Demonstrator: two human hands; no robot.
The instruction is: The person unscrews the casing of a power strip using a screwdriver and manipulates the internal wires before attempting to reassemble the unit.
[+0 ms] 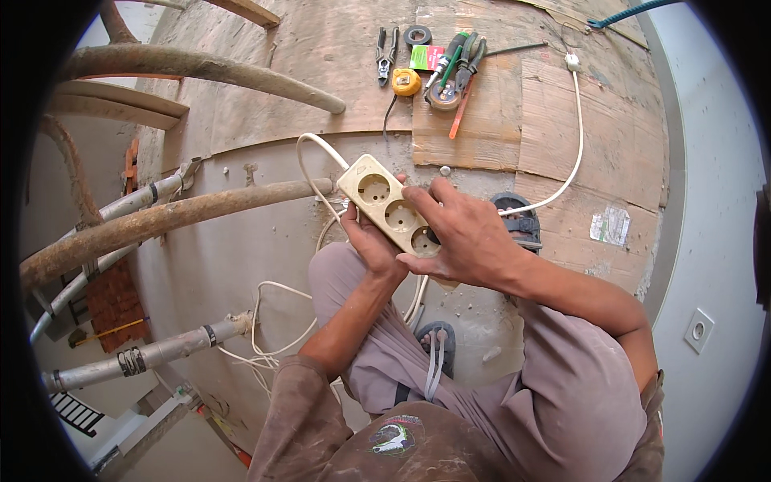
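Observation:
A cream power strip (387,204) with three round sockets is held tilted in front of me, sockets facing up. My left hand (371,243) supports it from below, fingers wrapped around its left edge. Across its lower right end lies my right hand (466,234), with the thumb at the near edge and bent fingers over the far side. Beneath those fingers, by the third socket, a small dark spot shows; I cannot make out what it is. A white cord (312,138) leaves the strip's upper end and loops down to the left.
Ahead lie pliers (387,56), black tape (417,35), a yellow tape measure (405,82) and a cluster of hand tools (458,71). A white plug (572,61) trails a cord. Wooden poles (185,215) jut in from the left. A wall socket (699,330) is at right.

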